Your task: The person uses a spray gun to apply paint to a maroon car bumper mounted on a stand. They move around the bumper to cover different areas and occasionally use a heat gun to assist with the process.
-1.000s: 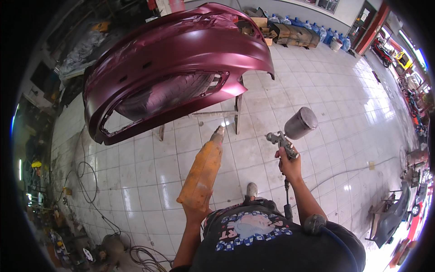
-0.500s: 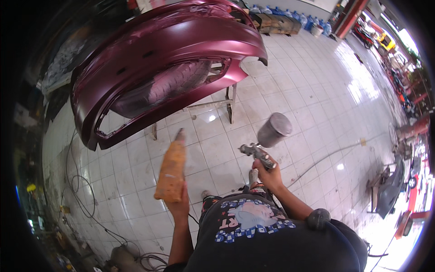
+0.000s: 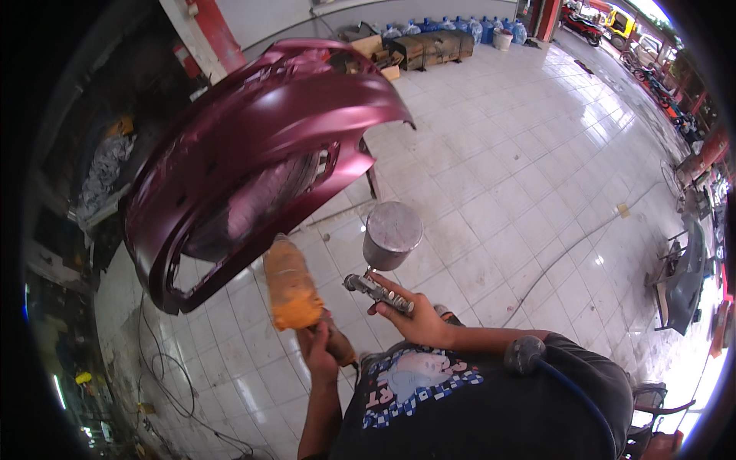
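Observation:
My left hand is wrapped around the handle of a worn orange heat gun. Its nozzle points away from me, near the lower edge of a glossy maroon car bumper. In my right hand is a metal spray gun, its nose turned left toward the heat gun. A grey cylindrical paint cup sits on the spray gun. The bumper stands at the front left on a stand, with dark mesh and pinkish sheeting behind its opening.
Cables lie looped on the tiled floor at left. A thin hose runs across it at right. A dark bumper rests at far right. Blue water bottles and a white bucket line the back wall.
The spray gun has moved left, closer to the heat gun. The heat gun's nozzle has swung left toward the bumper. My view has turned, and the bumper appears lower and further left.

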`<act>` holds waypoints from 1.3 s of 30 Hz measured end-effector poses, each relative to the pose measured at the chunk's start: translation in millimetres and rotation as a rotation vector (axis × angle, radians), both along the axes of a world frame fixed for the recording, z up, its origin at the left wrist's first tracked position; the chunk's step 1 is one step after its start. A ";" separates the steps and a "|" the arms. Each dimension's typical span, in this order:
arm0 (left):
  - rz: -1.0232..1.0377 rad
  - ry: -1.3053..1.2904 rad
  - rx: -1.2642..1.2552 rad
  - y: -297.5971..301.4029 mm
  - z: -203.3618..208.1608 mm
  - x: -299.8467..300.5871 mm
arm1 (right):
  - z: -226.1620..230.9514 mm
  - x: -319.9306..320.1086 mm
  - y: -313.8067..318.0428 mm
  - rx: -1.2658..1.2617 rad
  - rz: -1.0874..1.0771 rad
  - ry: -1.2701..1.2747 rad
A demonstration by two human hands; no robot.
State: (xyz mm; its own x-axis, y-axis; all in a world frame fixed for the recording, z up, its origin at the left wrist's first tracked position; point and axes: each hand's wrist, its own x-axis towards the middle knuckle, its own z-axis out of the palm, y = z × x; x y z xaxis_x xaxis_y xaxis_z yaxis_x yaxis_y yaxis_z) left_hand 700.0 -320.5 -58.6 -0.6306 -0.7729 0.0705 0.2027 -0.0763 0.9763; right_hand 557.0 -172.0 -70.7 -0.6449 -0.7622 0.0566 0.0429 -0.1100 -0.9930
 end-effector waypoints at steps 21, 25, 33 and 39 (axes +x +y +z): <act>0.180 -0.188 -1.070 77.7 141.7 -138.7 | 16.1 -90.3 124.9 0.095 -0.198 0.064; 0.100 -0.170 -1.002 79.9 129.7 -133.2 | 24.7 -61.9 122.7 0.069 -0.124 0.121; -0.027 -0.126 -0.872 67.1 114.3 -101.4 | 40.6 -3.2 118.4 0.116 -0.137 0.192; -0.065 -0.123 -0.770 44.5 104.9 -62.9 | 34.7 34.4 104.1 0.216 -0.118 0.151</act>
State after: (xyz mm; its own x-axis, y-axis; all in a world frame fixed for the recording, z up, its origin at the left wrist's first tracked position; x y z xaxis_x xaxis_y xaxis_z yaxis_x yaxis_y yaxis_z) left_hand 637.1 -276.1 46.3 -0.7113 -0.4956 0.4985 0.1080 0.6237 0.7741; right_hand 591.4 -67.8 -36.0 -0.7265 -0.6872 0.0032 -0.1076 0.1092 -0.9882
